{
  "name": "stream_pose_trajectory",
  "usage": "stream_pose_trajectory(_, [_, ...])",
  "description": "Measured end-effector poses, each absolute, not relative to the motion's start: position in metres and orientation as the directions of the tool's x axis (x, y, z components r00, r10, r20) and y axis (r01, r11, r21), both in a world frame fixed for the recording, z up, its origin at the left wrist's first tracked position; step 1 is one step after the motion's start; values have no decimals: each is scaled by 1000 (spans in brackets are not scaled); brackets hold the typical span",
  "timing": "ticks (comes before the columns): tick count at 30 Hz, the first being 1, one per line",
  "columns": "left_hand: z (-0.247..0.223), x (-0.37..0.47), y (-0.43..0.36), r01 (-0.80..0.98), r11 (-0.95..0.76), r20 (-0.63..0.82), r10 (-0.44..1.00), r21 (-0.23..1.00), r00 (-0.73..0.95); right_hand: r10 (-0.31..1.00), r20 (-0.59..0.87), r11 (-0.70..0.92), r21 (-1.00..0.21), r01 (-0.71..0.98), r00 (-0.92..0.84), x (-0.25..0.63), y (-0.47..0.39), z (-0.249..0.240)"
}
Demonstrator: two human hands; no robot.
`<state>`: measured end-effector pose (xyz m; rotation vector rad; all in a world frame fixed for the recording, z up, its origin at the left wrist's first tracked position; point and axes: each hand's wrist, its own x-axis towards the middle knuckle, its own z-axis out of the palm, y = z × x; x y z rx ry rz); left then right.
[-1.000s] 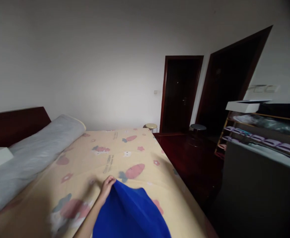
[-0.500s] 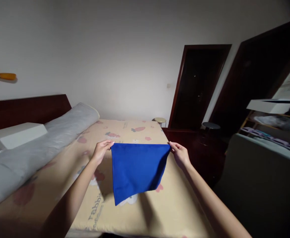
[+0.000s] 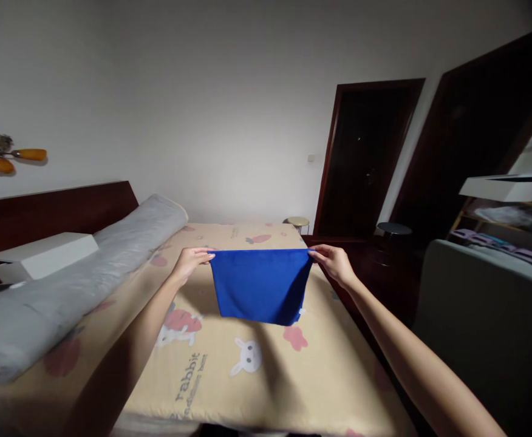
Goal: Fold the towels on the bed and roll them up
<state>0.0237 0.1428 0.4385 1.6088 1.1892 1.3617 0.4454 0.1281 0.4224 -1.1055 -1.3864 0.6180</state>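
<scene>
A plain blue cloth (image 3: pixel 261 285) hangs above the bed, its top edge stretched straight between my two hands. My left hand (image 3: pixel 192 262) pinches the top left corner between thumb and fingers. At the top right corner, my right hand (image 3: pixel 334 261) holds the cloth in the same kind of pinch. The lower edge hangs free over the mattress, and a small white tag shows near the bottom right corner. Underneath lies a yellow bed cover (image 3: pixel 311 388) printed with rabbits, carrots and lettering; the cloth casts a shadow on it.
A grey rolled bundle (image 3: pixel 124 249) lies along the dark headboard (image 3: pixel 56 212), with a white box (image 3: pixel 51 255) against it. Beyond the bed stand a beige stool (image 3: pixel 297 221) and a dark stool (image 3: pixel 394 229). Loaded shelves (image 3: pixel 507 212) rise behind a grey panel (image 3: pixel 480 303) on the right.
Both hands have risen slightly and pulled the cloth's top edge taut. Its lower edge has swung up and away, so the cloth looks shorter. The view has shifted a little.
</scene>
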Motion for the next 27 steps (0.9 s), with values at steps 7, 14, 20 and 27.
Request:
stream_pose_trajectory(7, [427,23,150,261,-296,301,953,919,23,891,449,376,-814,442,69,447,124,431])
stream_pose_trajectory(14, [407,12,162,313,-214,228,974,925,-10,934,352,329,-789,518,-57,455,130,418])
stream_pose_trajectory(20, [358,29,180,329,-133,165,984,935,-69,980,201,179,-856,485,-6,432,162,372])
stream_pose_trajectory(27, [346,24,212,296,-259,295,952,919,-83,964,260,227,-915,332,57,432,190,366])
